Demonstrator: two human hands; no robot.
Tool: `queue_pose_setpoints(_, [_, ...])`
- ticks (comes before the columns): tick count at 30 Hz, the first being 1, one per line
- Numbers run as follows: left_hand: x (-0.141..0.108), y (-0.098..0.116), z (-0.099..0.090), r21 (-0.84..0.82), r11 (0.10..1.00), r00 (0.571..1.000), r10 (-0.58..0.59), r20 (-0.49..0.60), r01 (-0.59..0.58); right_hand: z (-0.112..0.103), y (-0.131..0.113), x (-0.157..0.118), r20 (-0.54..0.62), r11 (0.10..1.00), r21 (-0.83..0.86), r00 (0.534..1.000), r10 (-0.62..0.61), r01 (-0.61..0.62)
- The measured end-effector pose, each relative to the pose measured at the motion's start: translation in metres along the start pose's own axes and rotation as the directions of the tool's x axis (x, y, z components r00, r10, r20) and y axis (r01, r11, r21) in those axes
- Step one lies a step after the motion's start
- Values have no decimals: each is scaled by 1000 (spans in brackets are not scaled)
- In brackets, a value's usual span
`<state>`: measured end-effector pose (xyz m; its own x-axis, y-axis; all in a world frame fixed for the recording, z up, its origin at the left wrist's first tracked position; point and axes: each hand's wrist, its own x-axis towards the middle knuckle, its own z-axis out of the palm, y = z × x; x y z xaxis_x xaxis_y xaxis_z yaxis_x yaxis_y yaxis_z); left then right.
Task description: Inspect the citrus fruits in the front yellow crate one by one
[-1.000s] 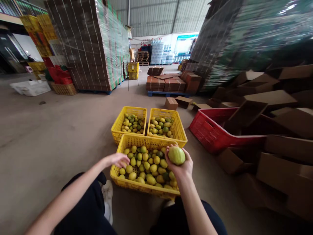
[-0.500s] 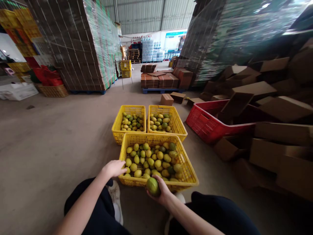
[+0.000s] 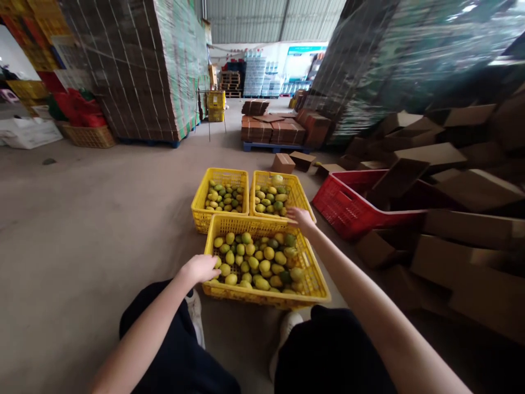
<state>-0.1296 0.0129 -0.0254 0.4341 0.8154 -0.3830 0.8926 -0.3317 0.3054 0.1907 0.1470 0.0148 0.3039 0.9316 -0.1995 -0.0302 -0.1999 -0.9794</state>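
Your left hand [image 3: 200,268], lower centre-left, is loosely curled over the front crate's [image 3: 262,297] left rim, beside its fruit [image 3: 264,266] (can't tell if it grips anything). Crate sits centre frame, long axis left-right; fruit lies right of that hand, the nearer one. Your right hand [image 3: 301,218] is spread, nothing visibly held, at the back-right crate's [image 3: 302,191] near rim.

The far wall [image 3: 279,52] is bright, plastic wrap [image 3: 414,60] glints, and dim edges blur and stretch.

Open floor [image 3: 123,202] left of the near yellow crate [image 3: 266,297]; red crate [image 3: 338,205] and cardboard boxes [image 3: 459,262] as barriers on the right.
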Motion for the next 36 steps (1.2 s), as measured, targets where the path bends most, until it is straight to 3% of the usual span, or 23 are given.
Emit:
queue_pose_setpoints(5, [-10,15,2,129,991,999,17,34,-21,-23,77,-41,87,886,-417,961,262,-203])
queue_pose_setpoints(8, [-15,21,5,120,991,996,46,70,-54,-30,94,-45,115,759,-617,930,348,-208])
queue_pose_setpoints(10, [-16,22,7,118,991,995,49,89,-59,-29,93,-39,154,674,-725,922,354,-138])
queue_pose_setpoints(15, [-17,19,14,152,988,993,0,122,-19,-10,87,-30,323,487,-856,915,243,173])
queue_pose_setpoints(19, [-13,16,21,163,987,991,-18,132,-4,9,83,-49,460,349,-862,854,241,366])
queue_pose_setpoints(22, [-2,16,24,144,986,982,53,184,-81,18,71,-72,562,333,-813,794,233,478])
queue_pose_setpoints(23, [5,16,24,111,987,973,94,210,-119,20,66,-78,603,331,-786,767,221,523])
queue_pose_setpoints(25, [26,14,27,24,985,953,157,261,-169,21,57,-88,716,222,-696,680,157,682])
queue_pose_setpoints(26, [39,13,30,-17,988,950,154,273,-155,21,54,-90,723,178,-690,675,146,701])
queue_pose_setpoints(30, [109,0,58,-70,994,966,-65,250,85,14,55,-89,622,28,-774,753,216,632])
queue_pose_setpoints(33, [158,-17,86,-70,982,959,-157,235,178,7,59,-84,577,54,-803,751,321,594])
queue_pose_setpoints(36, [191,-32,107,-115,961,951,-224,213,252,0,61,-80,589,100,-800,746,311,591])
